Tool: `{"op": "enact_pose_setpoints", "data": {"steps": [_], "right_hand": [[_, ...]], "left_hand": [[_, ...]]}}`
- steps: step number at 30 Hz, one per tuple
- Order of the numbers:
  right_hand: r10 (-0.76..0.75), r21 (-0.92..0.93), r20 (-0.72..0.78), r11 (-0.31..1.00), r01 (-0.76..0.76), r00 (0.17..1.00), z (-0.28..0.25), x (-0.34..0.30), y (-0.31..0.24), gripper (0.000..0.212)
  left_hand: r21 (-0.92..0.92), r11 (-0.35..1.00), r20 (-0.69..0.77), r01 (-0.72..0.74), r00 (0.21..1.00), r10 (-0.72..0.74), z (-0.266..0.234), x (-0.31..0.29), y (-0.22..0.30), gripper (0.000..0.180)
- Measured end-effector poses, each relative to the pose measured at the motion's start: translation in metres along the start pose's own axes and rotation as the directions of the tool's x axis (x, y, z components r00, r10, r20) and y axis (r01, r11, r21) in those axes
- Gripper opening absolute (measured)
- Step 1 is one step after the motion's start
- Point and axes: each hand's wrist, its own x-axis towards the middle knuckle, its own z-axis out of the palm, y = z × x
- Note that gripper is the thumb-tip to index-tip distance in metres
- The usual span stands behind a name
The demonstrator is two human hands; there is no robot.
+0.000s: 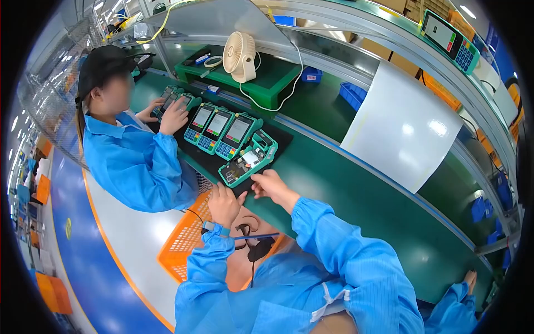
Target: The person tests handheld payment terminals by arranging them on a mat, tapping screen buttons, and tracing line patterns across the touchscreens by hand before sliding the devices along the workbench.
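An opened card payment terminal [248,160] with a green shell lies on the dark mat, its inner parts and a white piece showing. My left hand [223,205] rests at the table's edge just below the terminal's near end, fingers stretched out. Close by the terminal's lower right side is my right hand [270,186], its fingers curled together. Whatever sits between those fingertips, if anything, is too small to make out. Three closed terminals with lit screens and keypads, one of them the nearest terminal [236,133], stand in a row to the left of the opened one.
At the left a co-worker [130,145] in blue handles another terminal [177,100]. A fan [239,55] stands on a green riser [261,83]. A white sheet [400,128] hangs from the rack at right. An orange basket [181,245] sits below the table's edge. Another person's hand [470,281] shows at lower right.
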Motion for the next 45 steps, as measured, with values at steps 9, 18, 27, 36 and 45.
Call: {"op": "enact_pose_setpoints", "data": {"steps": [9,18,27,36,45], "right_hand": [[-0.165,0.136,-0.116,0.974,0.180,0.979,-0.036,-0.039,0.005,0.019],[-0.056,-0.018,-0.482,0.998,0.054,0.875,-0.178,-0.246,0.018,0.016],[-0.127,-0.151,-0.807,0.989,0.006,0.577,-0.264,-0.399,0.058,0.009],[-0.764,-0.792,-0.605,0.605,-0.078,0.223,-0.234,-0.368,0.057,0.015],[-0.845,-0.903,-0.417,0.342,-0.260,0.334,-0.226,-0.322,0.040,0.023]], "left_hand": [[-0.236,0.967,0.068,0.099,0.994,-0.085,-0.038,-0.036,0.027,0.064],[-0.594,0.804,-0.063,-0.011,0.997,-0.033,-0.049,-0.071,0.066,0.042],[-0.770,0.544,-0.196,-0.333,0.935,0.295,-0.066,-0.016,0.168,0.035],[-0.957,0.225,0.239,0.185,0.941,0.241,-0.049,-0.011,0.251,0.054],[-0.816,0.570,0.102,-0.100,0.945,0.311,-0.057,-0.011,0.272,0.060]]}}
